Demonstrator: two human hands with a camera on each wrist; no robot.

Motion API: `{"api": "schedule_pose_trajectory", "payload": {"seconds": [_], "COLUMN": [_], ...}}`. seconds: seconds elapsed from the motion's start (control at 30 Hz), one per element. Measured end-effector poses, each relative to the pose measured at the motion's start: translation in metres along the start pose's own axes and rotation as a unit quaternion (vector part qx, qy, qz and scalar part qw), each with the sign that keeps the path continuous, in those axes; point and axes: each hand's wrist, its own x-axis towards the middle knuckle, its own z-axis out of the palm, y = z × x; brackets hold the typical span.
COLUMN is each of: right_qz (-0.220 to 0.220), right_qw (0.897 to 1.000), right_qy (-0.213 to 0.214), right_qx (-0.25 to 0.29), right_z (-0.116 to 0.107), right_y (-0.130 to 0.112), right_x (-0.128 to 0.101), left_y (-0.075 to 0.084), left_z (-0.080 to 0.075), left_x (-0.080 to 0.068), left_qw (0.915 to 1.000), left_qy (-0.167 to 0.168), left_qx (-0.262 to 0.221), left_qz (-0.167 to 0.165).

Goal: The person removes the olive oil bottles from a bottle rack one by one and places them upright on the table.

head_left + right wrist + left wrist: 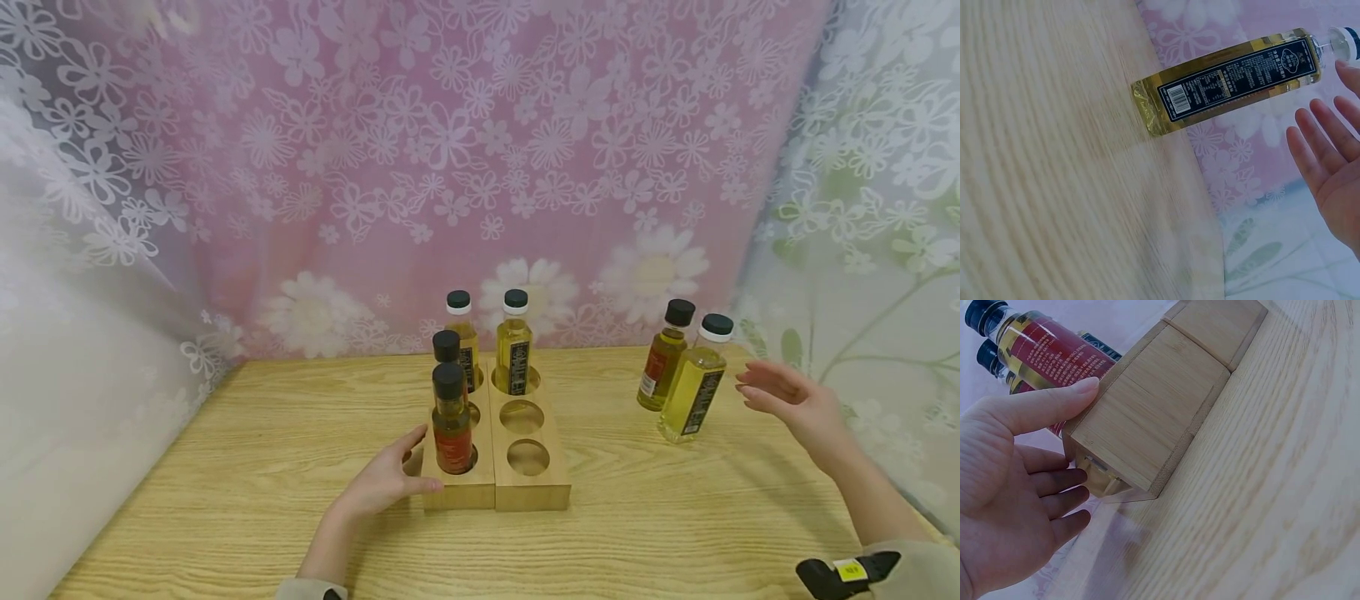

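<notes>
Oil bottle: a square bottle of pale yellow oil [692,392] with a white collar and black cap is seen standing upright on the wooden table [247,492], at the right, just in front of a darker amber bottle [663,358] with a red label.
Right hand: the right hand [787,398] is held in the air just right of the yellow bottle, fingers straight and spread, palm turned toward it, nothing grasped and no contact visible.
Left hand: the left hand [386,482] is laid open against the near left corner of the bamboo rack [495,487], thumb along its top edge, fingers straight beside its side wall.
Rack: two bamboo blocks are set side by side, each with three round holes; the left block is filled by three bottles, the nearest a red-labelled bottle [452,421], and only the far hole of the right block is taken, by a yellow bottle [513,346].
Head view: the whole layout is shown, with the flowered pink curtain [480,150] behind the table.
Left wrist view: the rack's end face [1147,419] is shown close, with the thumb [1054,403] resting at its edge beside the red labels [1054,350] of two bottles; the right-side bottles are not seen.
Right wrist view: the yellow bottle's black printed label with a barcode [1229,81] is shown, well apart from the open fingers [1322,144]; the rack is out of frame.
</notes>
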Motion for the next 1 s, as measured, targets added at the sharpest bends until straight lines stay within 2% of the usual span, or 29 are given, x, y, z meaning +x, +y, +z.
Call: {"api": "schedule_pose_trajectory", "payload": {"seconds": [0.1, 0.2, 0.33, 0.47, 0.6, 0.77, 0.93, 1.0], "right_qz": [-0.009, -0.016, -0.032, -0.041, -0.028, 0.003, 0.027, 0.026], "right_qw": [1.0, 0.999, 0.995, 0.993, 0.991, 0.987, 0.978, 0.979], "right_qy": [-0.016, -0.024, -0.023, -0.041, -0.05, -0.042, -0.047, -0.055], "right_qx": [-0.004, -0.032, -0.09, -0.099, -0.117, -0.155, -0.2, -0.194], "right_z": [0.0, 0.003, 0.014, 0.028, 0.043, 0.063, 0.083, 0.09], "right_y": [-0.003, -0.007, -0.013, -0.022, -0.03, -0.039, -0.046, -0.047], "right_x": [-0.005, -0.007, -0.006, -0.003, 0.003, 0.013, 0.024, 0.029], "left_y": [-0.002, -0.003, -0.002, -0.001, 0.001, 0.001, 0.001, 0.001], "left_z": [0.0, 0.0, 0.0, 0.0, 0.0, -0.001, -0.001, 0.0], "left_x": [0.0, 0.0, -0.001, -0.001, 0.0, 0.0, 0.0, 0.0], "left_qw": [1.0, 0.9999, 1.0, 1.0, 0.9999, 0.9998, 0.9999, 0.9999], "left_qy": [-0.003, -0.004, -0.001, 0.001, 0.005, 0.007, 0.004, 0.004], "left_qx": [-0.008, -0.012, -0.009, -0.005, 0.009, 0.017, 0.016, 0.015], "left_qz": [0.001, 0.002, 0.001, -0.003, -0.003, -0.001, 0.001, 0.0]}}
